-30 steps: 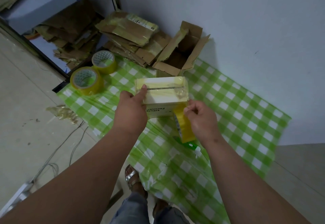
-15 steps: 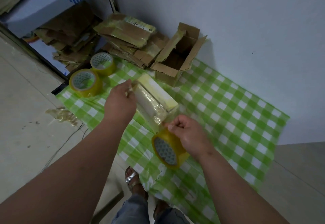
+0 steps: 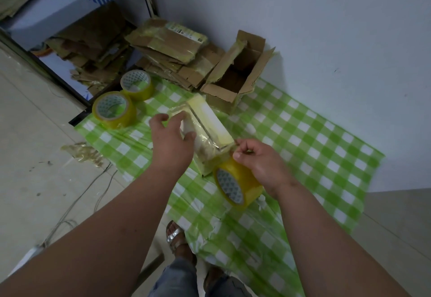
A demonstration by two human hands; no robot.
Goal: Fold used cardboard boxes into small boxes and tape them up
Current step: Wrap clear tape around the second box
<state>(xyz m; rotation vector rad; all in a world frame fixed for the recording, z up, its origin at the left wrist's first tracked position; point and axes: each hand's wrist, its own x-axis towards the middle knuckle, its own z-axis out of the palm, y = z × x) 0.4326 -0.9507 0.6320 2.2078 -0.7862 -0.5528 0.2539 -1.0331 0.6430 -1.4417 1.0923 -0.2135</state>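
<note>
A small pale-yellow box, wrapped in clear tape, is held tilted above the green checked sheet. My left hand grips its near-left side, fingers curled round the edge. My right hand holds a yellow tape roll at the box's near end, with its fingertips pinching at the box corner where the tape runs on.
Two more yellow tape rolls lie at the sheet's left edge. An open brown carton and a pile of flattened cardboard stand against the white wall. Cables trail on the floor at left. My sandalled foot is below.
The box has been turned from facing me to lying diagonally. The tape roll in my right hand swung round below the box's near end, and my left hand shifted along the side.
</note>
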